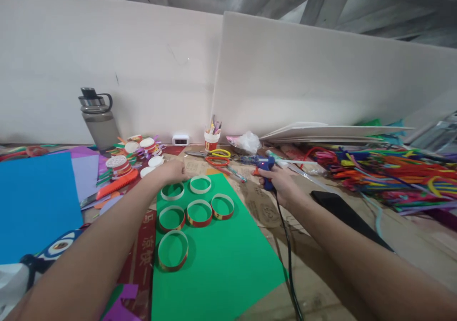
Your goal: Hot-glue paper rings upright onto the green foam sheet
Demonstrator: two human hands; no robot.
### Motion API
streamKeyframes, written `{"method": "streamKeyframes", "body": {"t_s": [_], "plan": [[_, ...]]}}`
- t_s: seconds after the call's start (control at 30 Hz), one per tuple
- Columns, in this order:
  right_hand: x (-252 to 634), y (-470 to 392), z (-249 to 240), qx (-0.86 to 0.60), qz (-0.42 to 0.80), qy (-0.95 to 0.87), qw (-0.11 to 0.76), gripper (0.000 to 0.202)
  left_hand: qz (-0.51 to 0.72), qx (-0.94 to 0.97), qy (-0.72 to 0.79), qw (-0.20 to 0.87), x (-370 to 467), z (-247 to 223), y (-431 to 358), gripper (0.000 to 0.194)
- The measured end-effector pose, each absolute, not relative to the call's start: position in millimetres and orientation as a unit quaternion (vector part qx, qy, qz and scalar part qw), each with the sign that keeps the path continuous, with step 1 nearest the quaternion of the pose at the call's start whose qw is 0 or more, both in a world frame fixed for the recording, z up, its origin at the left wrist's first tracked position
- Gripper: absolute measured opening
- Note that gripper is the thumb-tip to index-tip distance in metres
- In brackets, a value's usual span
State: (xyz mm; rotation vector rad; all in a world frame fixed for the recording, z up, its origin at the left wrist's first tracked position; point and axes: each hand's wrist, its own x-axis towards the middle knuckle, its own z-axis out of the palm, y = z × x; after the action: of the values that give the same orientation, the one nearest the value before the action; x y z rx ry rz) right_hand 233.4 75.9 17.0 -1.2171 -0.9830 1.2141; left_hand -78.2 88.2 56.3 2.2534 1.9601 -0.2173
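Observation:
My right hand point(280, 182) is wrapped round a blue hot glue gun point(268, 177) with an orange trigger and a lit red light. A clear glue stick point(296, 162) sticks out of its back, and a black cord hangs down. My left hand point(173, 171) has its fingers curled at the far left corner of a green sheet point(221, 264), just behind a paper ring point(173, 197). What its fingertips hold, if anything, is hidden. Several paper-cup rings stand on the sheet, among them a red-and-white ring point(173, 250) nearest me.
Scissors point(217, 156), a cup of pens point(212, 140) and a plastic bag point(249, 142) lie behind. To the left are a water bottle point(98, 121), an orange cutter point(116, 185) and a blue sheet point(39, 202). A black phone point(348, 218) and coloured pipe cleaners point(385, 173) lie right.

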Motion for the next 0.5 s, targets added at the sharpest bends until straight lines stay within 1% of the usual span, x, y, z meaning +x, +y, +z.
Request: {"method": "streamKeyframes", "body": {"t_s": [0.1, 0.2, 0.33, 0.5], "plan": [[253.7, 72.7, 16.7, -0.548, 0.5, -0.379, 0.553, 0.017, -0.083, 0.758, 0.644, 0.069, -77.3, 58.0, 88.4, 0.036], [268.6, 73.5, 14.1, -0.59, 0.475, -0.374, 0.535, 0.013, -0.093, 0.764, 0.633, 0.076, -78.1, 58.7, 88.8, 0.035], [274.5, 79.4, 13.6, -0.62, 0.468, -0.397, 0.489, 0.014, -0.1, 0.775, 0.618, 0.091, -80.4, 61.1, 87.8, 0.034], [272.7, 87.9, 13.1, -0.655, 0.444, -0.46, 0.403, 0.014, -0.108, 0.78, 0.607, 0.107, -82.0, 64.2, 86.2, 0.033]]}}
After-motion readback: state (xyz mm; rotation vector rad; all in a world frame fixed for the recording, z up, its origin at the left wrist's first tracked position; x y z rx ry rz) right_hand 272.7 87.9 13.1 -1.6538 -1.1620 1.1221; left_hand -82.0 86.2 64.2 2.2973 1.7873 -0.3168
